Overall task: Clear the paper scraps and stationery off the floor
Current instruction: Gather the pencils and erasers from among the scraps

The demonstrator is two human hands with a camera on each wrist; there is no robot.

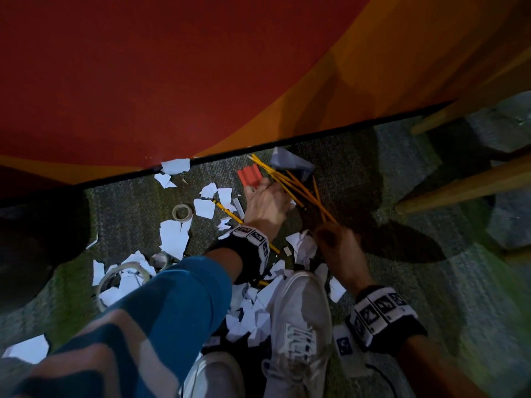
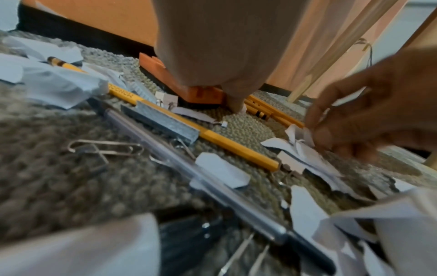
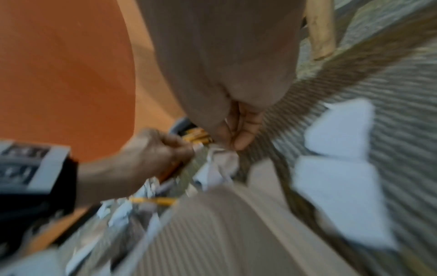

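Yellow pencils (image 1: 290,182) under curled left hand (image 1: 265,203), right hand (image 1: 334,245) alongside

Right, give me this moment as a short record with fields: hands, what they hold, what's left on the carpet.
left hand: left hand grips a bundle of yellow pencils
right hand: right hand low over crumpled paper scraps; whether it pinches anything, cannot tell
red block: orange-red block on the carpet by the left hand's fingers
loose pencil: lone yellow pencil lying among scraps
tape: tape roll near the wall
small items: paper clip, staple strip, clear pen
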